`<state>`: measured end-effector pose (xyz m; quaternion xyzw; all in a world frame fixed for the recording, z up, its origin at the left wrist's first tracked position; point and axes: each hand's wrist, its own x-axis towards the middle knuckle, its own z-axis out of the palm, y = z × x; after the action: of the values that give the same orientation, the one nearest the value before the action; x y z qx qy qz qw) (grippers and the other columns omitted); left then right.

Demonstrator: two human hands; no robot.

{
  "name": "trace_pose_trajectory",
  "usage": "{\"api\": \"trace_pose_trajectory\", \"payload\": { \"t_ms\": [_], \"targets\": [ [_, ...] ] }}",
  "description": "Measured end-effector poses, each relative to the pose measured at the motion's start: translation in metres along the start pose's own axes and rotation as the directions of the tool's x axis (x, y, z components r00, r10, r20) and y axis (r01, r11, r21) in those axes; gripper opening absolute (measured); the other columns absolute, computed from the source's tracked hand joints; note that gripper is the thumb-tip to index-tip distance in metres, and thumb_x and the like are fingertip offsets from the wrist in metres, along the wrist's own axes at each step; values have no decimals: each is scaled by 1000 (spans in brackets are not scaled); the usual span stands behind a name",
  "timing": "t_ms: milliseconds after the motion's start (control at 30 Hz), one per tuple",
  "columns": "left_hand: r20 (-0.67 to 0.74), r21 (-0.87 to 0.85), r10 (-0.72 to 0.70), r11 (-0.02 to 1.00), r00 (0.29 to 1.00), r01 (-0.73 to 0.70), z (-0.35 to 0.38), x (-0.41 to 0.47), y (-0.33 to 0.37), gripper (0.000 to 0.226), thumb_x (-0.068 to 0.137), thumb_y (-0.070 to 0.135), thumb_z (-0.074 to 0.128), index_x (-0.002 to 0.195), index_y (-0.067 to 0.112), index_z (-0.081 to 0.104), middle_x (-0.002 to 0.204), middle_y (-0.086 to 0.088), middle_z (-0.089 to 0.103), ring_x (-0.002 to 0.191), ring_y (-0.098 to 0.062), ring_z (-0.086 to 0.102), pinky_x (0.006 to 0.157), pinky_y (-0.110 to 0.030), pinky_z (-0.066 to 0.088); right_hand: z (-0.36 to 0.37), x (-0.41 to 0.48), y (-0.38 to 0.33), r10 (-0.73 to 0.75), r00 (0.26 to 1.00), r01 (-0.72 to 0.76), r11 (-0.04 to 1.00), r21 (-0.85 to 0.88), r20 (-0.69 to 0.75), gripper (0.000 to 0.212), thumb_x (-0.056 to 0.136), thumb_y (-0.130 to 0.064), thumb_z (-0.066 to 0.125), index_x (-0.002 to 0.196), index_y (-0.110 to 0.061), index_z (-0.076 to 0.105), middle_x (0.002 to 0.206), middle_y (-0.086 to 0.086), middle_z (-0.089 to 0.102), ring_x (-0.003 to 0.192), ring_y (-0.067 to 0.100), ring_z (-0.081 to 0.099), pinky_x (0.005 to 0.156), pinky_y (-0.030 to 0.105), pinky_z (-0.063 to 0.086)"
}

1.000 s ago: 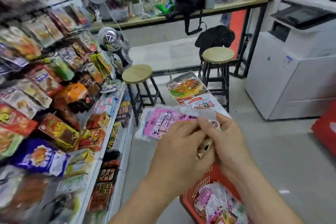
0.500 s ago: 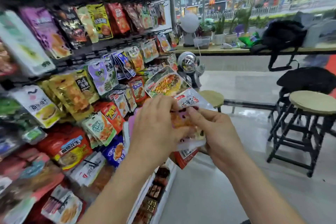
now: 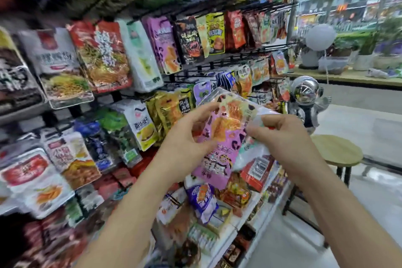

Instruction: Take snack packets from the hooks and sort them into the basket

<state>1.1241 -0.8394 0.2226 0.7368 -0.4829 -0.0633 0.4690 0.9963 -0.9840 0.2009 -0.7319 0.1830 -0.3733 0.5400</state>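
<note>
Both hands are raised in front of the display rack, about level with its middle rows, and between them is a pink snack packet held off the rack's hooks with its printed face toward the camera. The left hand has its fingers curled and pinches the packet's left edge between thumb and fingertips. The right hand is likewise curled and grips the packet's right edge. A pale packet lies just behind the pink one on that side, with a red packet bearing a barcode showing under it. Whether the right hand's fingers also clamp these two cannot be told. The rack fills the left and centre of the view. Its black wire bars carry rows of hanging packets, among them a red and yellow one in an upper row, and boxed goods sit on the white shelf at its foot. Off the rack's far end, to the right, stand a shiny astronaut figure and a round wooden stool on the pale floor.
</note>
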Motion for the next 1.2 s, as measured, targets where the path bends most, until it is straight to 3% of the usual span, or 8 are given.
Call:
{"api": "trace_pose_trajectory", "payload": {
  "t_ms": [300, 333, 367, 567, 633, 833, 967, 1200],
  "targets": [
    [-216, -254, -364, 917, 906, 308, 14, 32, -50, 21, 73, 24, 81, 86, 30, 66, 64, 10, 66, 63, -2, 62, 64, -20, 44, 7, 89, 39, 11, 996, 12, 966, 259, -89, 30, 81, -27, 73, 87, 0, 61, 81, 43, 52, 76, 21, 38, 68, 51, 49],
    [-249, -283, -380, 908, 891, 309, 19, 41, -51, 14, 73, 28, 81, 76, 29, 68, 66, 7, 66, 61, -4, 60, 60, -19, 41, 8, 101, 44, 1, 995, 25, 963, 267, -95, 25, 83, -23, 72, 89, -2, 59, 92, 49, 50, 92, 66, 41, 68, 63, 50],
    [-279, -311, -393, 900, 876, 305, 23, 48, -51, 13, 72, 32, 80, 70, 26, 69, 67, 4, 65, 58, -5, 57, 55, -17, 39, 9, 109, 51, -7, 996, 32, 960, 277, -89, 24, 84, -21, 70, 88, -1, 57, 91, 49, 49, 67, 59, 51, 64, 65, 48],
    [-595, -347, -348, 924, 725, 159, 51, 96, -38, 21, 79, 37, 72, 79, 16, 73, 62, 0, 60, 64, -22, 55, 61, -33, 50, -6, 165, 75, -42, 999, 43, 972, 230, -7, 27, 86, -21, 71, 90, 5, 70, 98, 4, 73, 93, 20, 67, 66, 43, 50],
    [-687, -280, -289, 952, 667, 124, 55, 111, -32, 14, 81, 33, 70, 82, 20, 74, 74, -1, 68, 70, -23, 59, 68, -32, 50, -14, 181, 75, -62, 996, 47, 980, 196, 70, 24, 84, -16, 72, 61, -12, 70, 54, -13, 62, 50, 3, 53, 53, 26, 39],
    [-735, -207, -195, 977, 649, 59, 35, 149, -11, 13, 92, 13, 59, 90, 20, 70, 64, 11, 67, 47, -7, 61, 44, -19, 48, -36, 227, 64, -155, 881, 149, 988, 49, 446, 41, 70, -29, 75, 37, -19, 52, 40, -12, 32, 39, 5, 26, 41, 17, 22],
    [-729, 32, -32, 996, 684, 81, -9, 167, 1, 19, 94, 8, 54, 92, 25, 64, 66, 4, 59, 46, -12, 58, 45, -25, 51, -43, 265, 64, -275, 767, 396, 914, -91, 580, 14, 79, -28, 75, 67, -20, 74, 50, -16, 52, 48, -4, 46, 49, 9, 35],
    [-695, 126, 11, 986, 719, 106, -62, 183, 6, 11, 87, 15, 68, 81, 24, 70, 61, 14, 62, 54, 1, 53, 50, -10, 41, -44, 305, 31, -363, 594, 655, 736, -171, 718, 41, 70, -82, 48, 88, -50, 65, 72, -25, 67, 67, -5, 62, 60, 13, 45]
  ]
}}
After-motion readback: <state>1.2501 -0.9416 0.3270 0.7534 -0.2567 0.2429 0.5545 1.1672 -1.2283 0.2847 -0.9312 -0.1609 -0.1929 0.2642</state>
